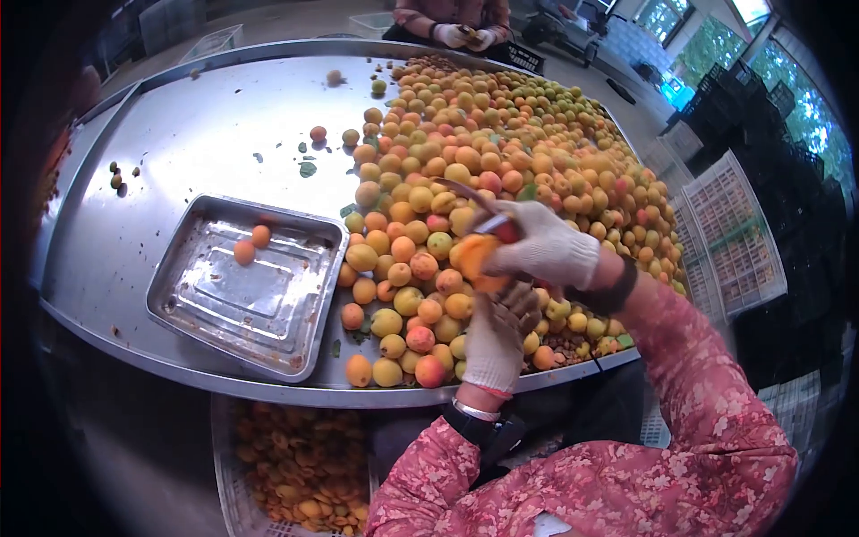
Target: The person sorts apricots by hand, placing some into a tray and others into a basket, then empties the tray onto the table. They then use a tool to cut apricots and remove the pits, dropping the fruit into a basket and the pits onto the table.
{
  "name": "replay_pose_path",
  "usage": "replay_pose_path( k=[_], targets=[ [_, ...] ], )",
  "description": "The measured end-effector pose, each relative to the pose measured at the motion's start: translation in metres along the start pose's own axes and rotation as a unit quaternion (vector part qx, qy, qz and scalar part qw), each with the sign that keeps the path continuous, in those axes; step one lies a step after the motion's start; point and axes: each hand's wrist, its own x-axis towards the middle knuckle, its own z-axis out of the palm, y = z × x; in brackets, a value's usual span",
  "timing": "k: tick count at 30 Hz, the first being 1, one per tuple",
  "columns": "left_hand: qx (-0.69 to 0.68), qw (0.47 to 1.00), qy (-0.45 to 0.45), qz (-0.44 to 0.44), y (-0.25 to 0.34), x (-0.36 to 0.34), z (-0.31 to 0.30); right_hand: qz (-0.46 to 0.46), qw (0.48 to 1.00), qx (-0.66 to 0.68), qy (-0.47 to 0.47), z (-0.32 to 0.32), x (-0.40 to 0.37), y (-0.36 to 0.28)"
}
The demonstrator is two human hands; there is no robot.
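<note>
My right hand (548, 246), in a white knit glove, is closed around a small knife (465, 192); its thin curved blade points up and left, and something red shows at the grip. Against the fingers sits an orange apricot (479, 259), cut or split and smeared by motion. My left hand (503, 331), gloved with dark-stained fingers, is closed at the fruit's underside; its fingertips are partly hidden. Both hands are above the near part of a large heap of apricots (429, 242). To the left, a metal tray (246, 300) contains two small orange fruits (250, 244).
The heap lies on a rimmed metal table (116, 251) with scattered leaves. Below the near edge, a crate (224, 465) holds cut apricot pieces (300, 465). White crates (734, 228) and stacked black crates (734, 98) stand right. Another person's gloved hands (463, 36) are across the table.
</note>
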Motion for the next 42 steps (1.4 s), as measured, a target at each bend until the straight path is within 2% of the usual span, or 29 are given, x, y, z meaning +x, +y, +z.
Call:
replay_pose_path(
  k=[1,2,3,4,5,8,10,12,14,15,17,18,20,22,23,24,25,26,28,30,32,34,36,38,39,41,42],
  targets=[
    [0.027,0.999,0.023,-0.024,0.001,0.000,0.001,0.005,1.000,0.021,-0.020,0.009,0.018,-0.015],
    [0.055,0.996,0.047,-0.048,0.001,0.000,0.001,-0.001,0.999,-0.032,-0.026,0.018,0.035,-0.034],
    [0.030,0.998,0.027,-0.038,0.002,-0.002,0.000,-0.048,0.998,-0.003,-0.046,0.028,0.054,-0.046],
    [0.029,0.999,0.028,-0.032,0.004,-0.002,0.002,-0.126,0.992,0.004,-0.025,0.041,0.082,-0.040],
    [0.036,0.998,0.053,-0.028,0.007,-0.001,0.003,-0.032,0.998,0.029,-0.051,0.046,0.090,-0.060],
    [0.048,0.995,0.092,-0.002,0.008,0.004,-0.005,-0.077,0.992,0.084,-0.050,0.075,0.144,-0.042],
    [0.008,0.997,0.075,0.018,0.006,0.007,-0.013,-0.051,0.995,0.058,-0.070,0.088,0.159,-0.030],
    [-0.014,0.998,0.061,0.017,0.003,0.009,-0.018,-0.010,0.984,-0.136,-0.115,0.088,0.156,-0.029],
    [-0.046,0.998,0.047,0.018,-0.005,0.016,-0.026,-0.083,0.956,-0.255,-0.118,0.098,0.158,-0.007],
    [0.184,0.976,0.043,0.104,-0.007,0.013,-0.028,-0.086,0.945,-0.284,-0.133,0.100,0.155,-0.007],
    [0.190,0.972,0.058,0.126,-0.011,0.010,-0.029,-0.118,0.915,-0.357,-0.144,0.112,0.158,0.008],
    [0.194,0.968,0.068,0.145,-0.012,0.009,-0.027,-0.120,0.917,-0.354,-0.143,0.116,0.157,0.009],
    [0.186,0.966,0.061,0.167,-0.010,0.006,-0.025,-0.157,0.909,-0.373,-0.100,0.119,0.154,0.012],
    [0.349,0.920,0.019,0.175,0.003,-0.002,-0.018,-0.118,0.935,-0.313,-0.115,0.104,0.144,-0.006],
    [0.204,0.973,0.031,0.099,0.005,0.002,-0.017,-0.075,0.965,-0.229,-0.107,0.092,0.138,-0.010],
    [0.053,0.997,0.049,0.016,0.004,0.005,-0.016,-0.032,0.985,-0.140,-0.099,0.079,0.131,-0.009],
    [0.065,0.996,0.055,0.035,0.006,0.002,-0.012,-0.015,0.995,-0.011,-0.096,0.067,0.125,-0.007],
    [0.077,0.994,0.061,0.057,0.009,-0.002,-0.008,0.008,0.995,0.034,-0.089,0.049,0.116,-0.004],
    [0.066,0.989,0.077,0.103,0.012,-0.005,-0.002,0.081,0.993,0.061,-0.058,0.016,0.086,-0.013],
    [0.058,0.983,0.092,0.146,0.015,-0.007,0.006,0.087,0.993,0.067,-0.032,-0.004,0.054,-0.006],
    [0.105,0.973,0.037,0.202,0.013,-0.005,0.006,0.060,0.988,0.142,-0.013,-0.011,0.025,0.018],
    [0.164,0.960,-0.008,0.227,0.011,-0.005,0.015,0.094,0.963,0.252,-0.009,-0.012,-0.012,0.019],
    [0.199,0.956,-0.031,0.215,0.007,-0.005,0.014,0.113,0.961,0.251,0.005,-0.011,-0.035,0.044],
    [0.263,0.941,-0.078,0.200,-0.001,-0.005,0.015,0.107,0.936,0.330,0.063,0.001,-0.059,0.054],
    [0.268,0.942,-0.064,0.190,-0.003,-0.009,0.026,0.122,0.943,0.300,0.073,0.005,-0.066,0.063],
    [0.274,0.947,-0.059,0.156,-0.011,-0.005,0.003,0.149,0.953,0.242,0.102,0.011,-0.082,0.071],
    [0.278,0.950,-0.056,0.128,-0.013,-0.003,-0.007,0.154,0.968,0.169,0.104,0.011,-0.087,0.074]
  ],
)
